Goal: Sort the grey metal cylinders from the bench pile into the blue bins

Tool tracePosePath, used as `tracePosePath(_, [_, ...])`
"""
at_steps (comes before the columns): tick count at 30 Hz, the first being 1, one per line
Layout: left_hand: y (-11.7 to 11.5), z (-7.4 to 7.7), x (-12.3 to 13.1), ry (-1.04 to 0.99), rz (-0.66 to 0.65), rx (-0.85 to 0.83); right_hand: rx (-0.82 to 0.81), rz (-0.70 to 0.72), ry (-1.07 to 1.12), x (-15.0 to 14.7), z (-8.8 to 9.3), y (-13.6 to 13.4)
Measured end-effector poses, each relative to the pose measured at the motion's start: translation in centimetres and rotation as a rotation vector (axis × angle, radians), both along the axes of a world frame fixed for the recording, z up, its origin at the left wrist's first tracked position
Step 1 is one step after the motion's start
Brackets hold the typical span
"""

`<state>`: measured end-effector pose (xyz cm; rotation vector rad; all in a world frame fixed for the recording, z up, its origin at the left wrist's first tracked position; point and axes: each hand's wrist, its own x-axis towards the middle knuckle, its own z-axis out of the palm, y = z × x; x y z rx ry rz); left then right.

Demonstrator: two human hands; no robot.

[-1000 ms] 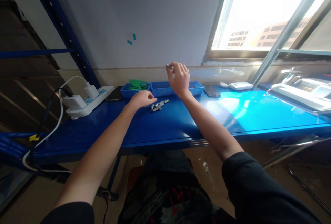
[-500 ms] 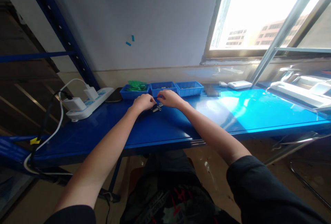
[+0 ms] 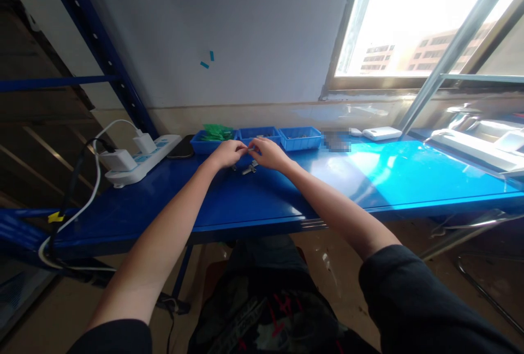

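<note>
My left hand and my right hand meet fingertip to fingertip above the blue table. Both are closed in a pinch around something small between them, too small and too covered by the fingers to name. Just below the fingers, several small silvery metal parts lie on the tabletop. Beyond the hands stand three blue bins in a row. The left bin holds green plastic packaging; the middle bin and the right bin hold small metal pieces.
A white power strip with plugged-in adapters and cables stands at the left, beside a dark phone. A white flat box sits at the back right. A blue rack post rises at the left.
My fingertips have come together and lifted slightly off the metal parts, which stay on the table. The view has shifted a little.
</note>
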<state>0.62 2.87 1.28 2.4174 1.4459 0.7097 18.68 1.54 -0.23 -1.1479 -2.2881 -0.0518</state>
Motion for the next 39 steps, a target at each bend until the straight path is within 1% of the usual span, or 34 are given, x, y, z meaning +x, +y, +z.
tracePosePath(3, [-0.3,0.4,0.2,-0.172,-0.037,0.016,0.095,-0.007,0.068,0.6,1.1,-0.5])
tracePosePath(4, [-0.5,0.4,0.3,-0.206,-0.035,0.023,0.148,-0.013,0.113,0.8,1.7,-0.7])
tracePosePath(6, [-0.8,0.2,0.6,-0.212,-0.001,0.052,0.287,-0.049,0.254,1.4,3.1,-1.3])
tracePosePath(9, [-1.4,-0.8,2.1,-0.098,0.053,0.103,0.46,-0.145,0.466,2.2,5.5,-1.6])
tracePosePath(11, [-1.8,-1.7,3.6,0.037,0.068,0.13,0.473,-0.228,0.492,2.6,6.6,-1.3])
tracePosePath(12, [-2.0,-2.2,4.5,0.115,0.071,0.147,0.441,-0.276,0.461,2.7,7.0,-1.1])
tracePosePath(13, [-2.2,-2.5,5.2,0.194,0.081,0.159,0.381,-0.324,0.402,2.7,7.1,-0.7])
tracePosePath(15, [-2.4,-2.9,6.3,0.297,0.095,0.182,0.195,-0.395,0.224,2.8,6.6,-0.1])
tracePosePath(17, [-2.2,-2.9,6.3,0.286,0.088,0.176,-0.001,-0.393,0.042,3.0,5.4,0.2])
tracePosePath(19, [-1.7,-2.7,5.4,0.16,0.061,0.131,-0.124,-0.29,-0.064,3.1,4.0,0.1])
tracePosePath(22, [-0.6,-2.5,3.5,-0.149,0.051,0.034,-0.198,-0.077,-0.105,3.0,2.6,-0.4])
tracePosePath(24, [0.0,-2.4,2.6,-0.356,0.048,-0.039,-0.193,-0.017,-0.083,2.8,2.5,-0.8])
tracePosePath(27, [0.2,-2.2,2.2,-0.568,-0.038,-0.158,-0.114,0.005,-0.027,2.6,2.9,-1.0])
tracePosePath(29, [0.0,-1.9,2.4,-0.631,-0.097,-0.2,-0.085,0.027,-0.035,2.6,3.2,-1.1])
tracePosePath(32, [-0.5,-1.4,2.7,-0.675,-0.104,-0.213,-0.06,0.003,-0.095,2.6,3.4,-1.4])
tracePosePath(34, [-0.7,-1.1,2.6,-0.668,-0.083,-0.191,-0.005,-0.052,-0.085,2.6,3.8,-1.8])
tracePosePath(35, [-0.7,-1.0,2.4,-0.632,-0.063,-0.154,0.041,-0.085,-0.045,2.6,4.2,-2.1])
tracePosePath(37, [-0.7,-1.0,2.1,-0.47,-0.011,-0.056,0.163,-0.157,0.097,2.7,5.1,-2.5])
tracePosePath(39, [-0.6,-1.2,1.8,-0.25,0.036,0.009,0.291,-0.23,0.244,2.9,6.0,-2.4])
